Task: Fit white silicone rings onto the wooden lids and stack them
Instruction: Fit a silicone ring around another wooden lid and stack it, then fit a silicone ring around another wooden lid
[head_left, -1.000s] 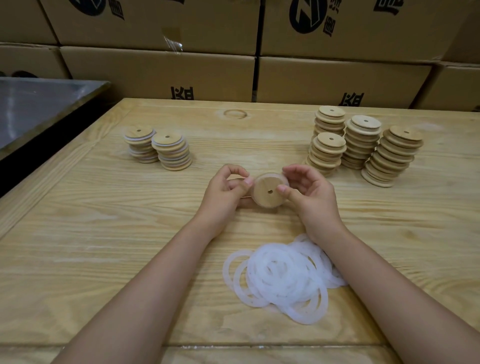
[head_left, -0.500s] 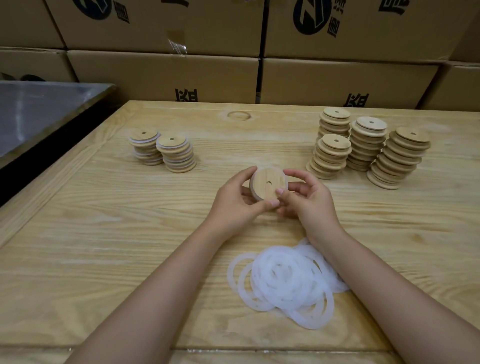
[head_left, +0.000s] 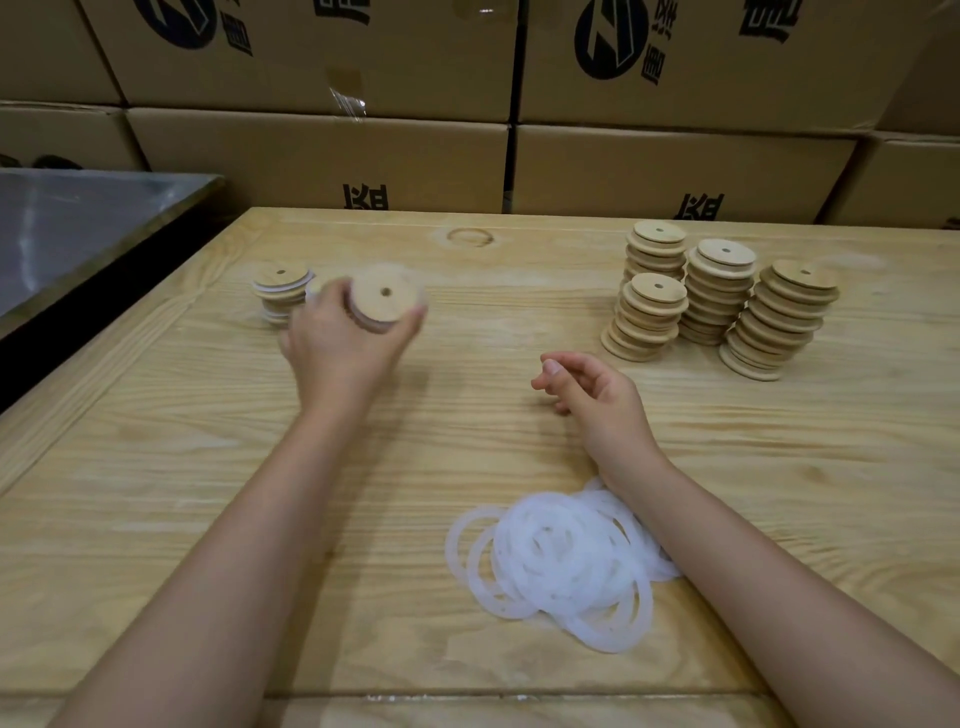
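The wooden lid (head_left: 385, 300) is in the left hand (head_left: 337, 345), held above the far left part of the table (head_left: 156, 467), its flat face with the small centre hole turned toward the camera. The fingers curl round its edge. Motion blur smears both hand and lid; a pale rim shows at the lid's edge, but whether it is a seated ring is hard to make out.

Just behind the hand stands a short stack of ringed lids (head_left: 282, 292) with white edges between the wood. The hand hides whatever is right beside that stack.

The right hand (head_left: 589, 387) hovers near the table's middle, fingers loosely curled, holding nothing. Near that forearm lies a heap of white silicone rings (head_left: 558, 564), overlapping so they cannot be counted.

On the far right stand four stacks of bare lids (head_left: 719, 293), close together, the nearest ones leaning.

Behind the table rise cardboard boxes (head_left: 322, 156) printed with dark round emblems and blocky characters, cut off by the frame's top or by the table edge; none reads whole. A grey metal surface (head_left: 78, 223) lies at left, partly out of view.
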